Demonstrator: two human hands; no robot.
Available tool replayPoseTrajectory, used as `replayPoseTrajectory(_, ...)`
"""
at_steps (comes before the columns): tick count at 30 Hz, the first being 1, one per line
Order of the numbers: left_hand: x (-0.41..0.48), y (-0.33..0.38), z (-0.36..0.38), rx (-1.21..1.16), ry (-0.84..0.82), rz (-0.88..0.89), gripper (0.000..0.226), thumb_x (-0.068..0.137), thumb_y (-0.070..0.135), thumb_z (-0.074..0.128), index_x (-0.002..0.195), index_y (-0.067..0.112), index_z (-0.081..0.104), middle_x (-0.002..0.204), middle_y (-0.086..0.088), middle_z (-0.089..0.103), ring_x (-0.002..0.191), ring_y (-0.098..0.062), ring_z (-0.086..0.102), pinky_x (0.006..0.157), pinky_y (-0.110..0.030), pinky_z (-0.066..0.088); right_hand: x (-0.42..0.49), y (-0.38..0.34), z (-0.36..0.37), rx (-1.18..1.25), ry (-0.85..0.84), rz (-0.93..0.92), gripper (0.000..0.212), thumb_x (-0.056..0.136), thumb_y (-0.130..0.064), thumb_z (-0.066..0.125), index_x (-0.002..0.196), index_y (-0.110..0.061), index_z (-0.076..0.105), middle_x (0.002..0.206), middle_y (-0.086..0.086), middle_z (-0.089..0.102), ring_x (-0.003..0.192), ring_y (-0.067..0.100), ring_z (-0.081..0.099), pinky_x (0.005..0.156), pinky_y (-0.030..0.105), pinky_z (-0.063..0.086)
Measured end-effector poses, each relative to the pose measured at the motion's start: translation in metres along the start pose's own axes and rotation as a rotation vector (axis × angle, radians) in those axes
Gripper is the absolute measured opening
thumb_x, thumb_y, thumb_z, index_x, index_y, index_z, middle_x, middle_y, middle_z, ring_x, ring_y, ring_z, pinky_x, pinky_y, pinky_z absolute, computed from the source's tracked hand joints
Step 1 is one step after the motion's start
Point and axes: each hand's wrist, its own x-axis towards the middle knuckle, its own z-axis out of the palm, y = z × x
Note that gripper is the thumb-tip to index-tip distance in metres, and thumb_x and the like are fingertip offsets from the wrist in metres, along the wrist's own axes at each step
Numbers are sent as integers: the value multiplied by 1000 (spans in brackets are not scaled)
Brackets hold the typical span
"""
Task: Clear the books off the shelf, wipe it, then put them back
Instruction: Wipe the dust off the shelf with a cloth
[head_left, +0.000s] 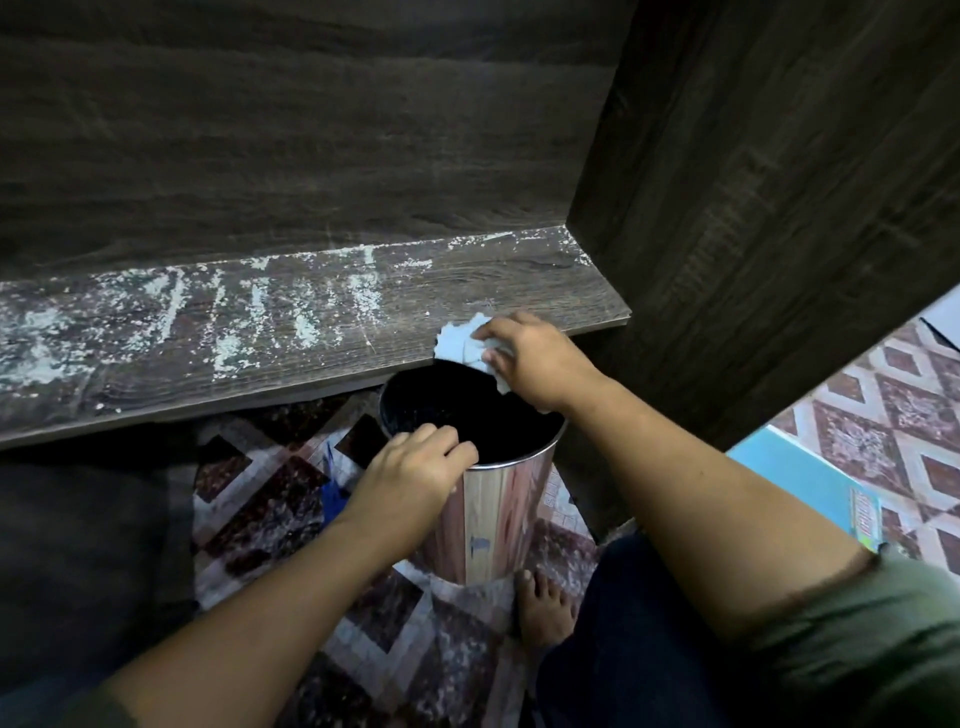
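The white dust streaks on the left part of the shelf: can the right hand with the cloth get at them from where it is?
Probably yes. The right hand grips the cloth at the shelf front edge, and nothing stands on the board between it and the dust streaks. The left hand is lower, on the bin rim.

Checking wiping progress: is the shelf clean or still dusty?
Still dusty: white powder streaks cover the shelf left of the cloth in the right hand.

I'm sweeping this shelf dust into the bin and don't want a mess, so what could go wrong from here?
1. The white dust is spread far left of the bin, which sits only under the shelf's right end, so dust swept off elsewhere would likely land on the patterned floor.
2. The left hand only grips the bin's rim; a push from the right hand's cloth might tip it.
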Motion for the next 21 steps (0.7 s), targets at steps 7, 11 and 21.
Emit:
replayPoseTrajectory(7, 13, -2, 0, -39, -93, -31, 41, 54, 6, 85, 89, 16, 64, 79, 0, 55, 72, -22, 55, 57, -36, 48, 59, 21, -13, 98, 215, 93, 31, 93, -25, 57, 125, -24, 60, 122, 12, 53, 114, 35, 52, 99, 43, 43)
replayPoseTrajectory(11, 16, -5, 2, -8, -96, -47, 40, 52, 13, 87, 84, 21, 64, 75, 4, 53, 69, -19, 55, 55, -32, 47, 110, 23, -10, 281, 394, 351, 35, 97, -29, 51, 131, -25, 53, 133, 13, 46, 122, 33, 46, 103, 36, 36)
replayPoseTrajectory(21, 8, -19, 11, -71, -36, -57, 44, 59, 11, 81, 96, 22, 61, 86, 5, 53, 79, -19, 53, 62, -33, 49, 147, -1, 29, 60, 19, -17, 46, 92, -18, 53, 136, -31, 52, 143, 5, 44, 130, 28, 40, 110, 36, 33)
